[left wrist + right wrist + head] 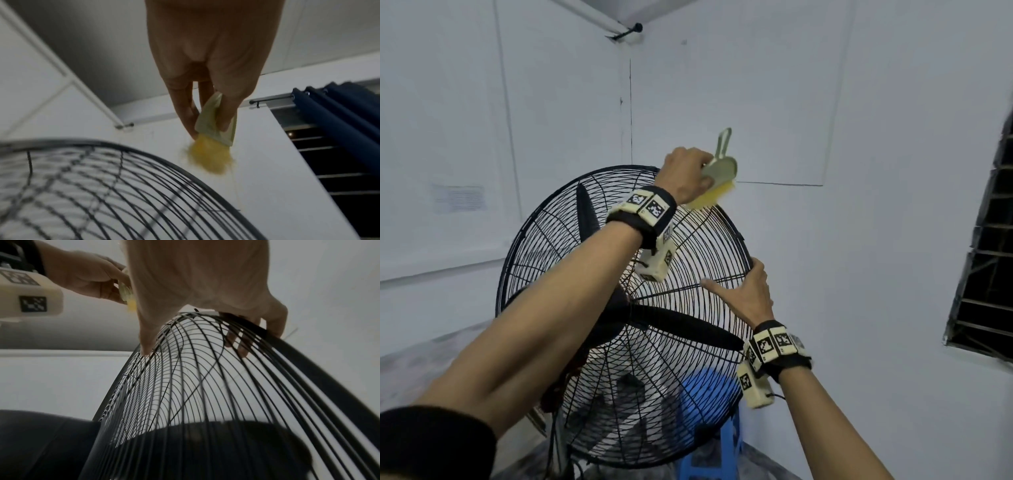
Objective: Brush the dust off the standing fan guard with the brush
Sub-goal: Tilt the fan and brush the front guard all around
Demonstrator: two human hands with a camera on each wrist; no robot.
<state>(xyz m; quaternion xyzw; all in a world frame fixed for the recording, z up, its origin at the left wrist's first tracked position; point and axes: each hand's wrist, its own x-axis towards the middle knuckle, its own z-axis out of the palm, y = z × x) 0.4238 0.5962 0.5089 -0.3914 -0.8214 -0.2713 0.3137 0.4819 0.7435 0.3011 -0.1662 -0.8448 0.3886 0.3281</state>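
A large black wire fan guard (571,274) stands in the room's corner, its dark blades behind the wires. My left hand (688,174) grips a pale green brush (720,168) with yellow bristles (709,197), which meet the guard's top right rim. In the left wrist view, fingers pinch the brush (213,123) above the guard (123,186). My right hand (750,291) holds the guard's right rim, thumb on the front wires, fingers curled round the rim (257,331). The left hand (86,275) with the brush shows at the upper left of the right wrist view.
A blue plastic stool (712,445) stands behind the fan at the lower right. White walls meet in a corner behind it. A barred dark window (986,257) is on the right wall, with blue curtains (339,116) on a rod.
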